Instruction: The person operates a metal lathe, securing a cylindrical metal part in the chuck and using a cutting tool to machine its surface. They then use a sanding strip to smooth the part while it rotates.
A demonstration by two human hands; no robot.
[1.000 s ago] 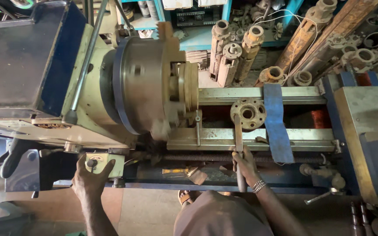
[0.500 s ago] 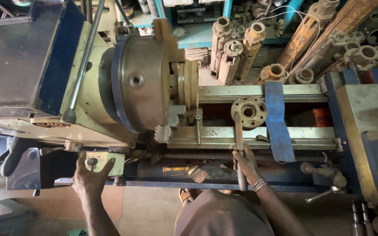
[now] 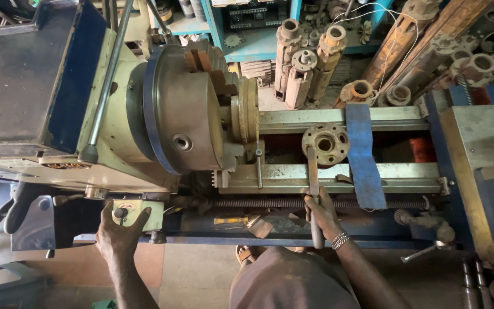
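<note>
I look down on a lathe. Its large steel chuck point(image 3: 184, 109) holds a round flanged part point(image 3: 246, 110) against its jaws. My left hand point(image 3: 118, 232) rests on a small cream control box point(image 3: 134, 213) below the headstock, thumb by its black knob. My right hand point(image 3: 321, 213) is closed around the handle of a long metal bar point(image 3: 313, 189). The bar reaches up to a rusty round flange with bolt holes point(image 3: 325, 143) lying between the bed rails. A T-shaped chuck key point(image 3: 258, 166) lies on the front rail.
A blue strap point(image 3: 362, 154) crosses both bed rails point(image 3: 395, 171). The grey carriage block point(image 3: 481, 166) stands at the right. Rusty shafts and flanged cylinders point(image 3: 307, 60) pile up behind the bed. The lead screw point(image 3: 258, 202) runs below the front rail.
The chuck has turned: its key socket sits lower and further right on the rim, and the stepped jaws now show on top. Both hands stay where they were.
</note>
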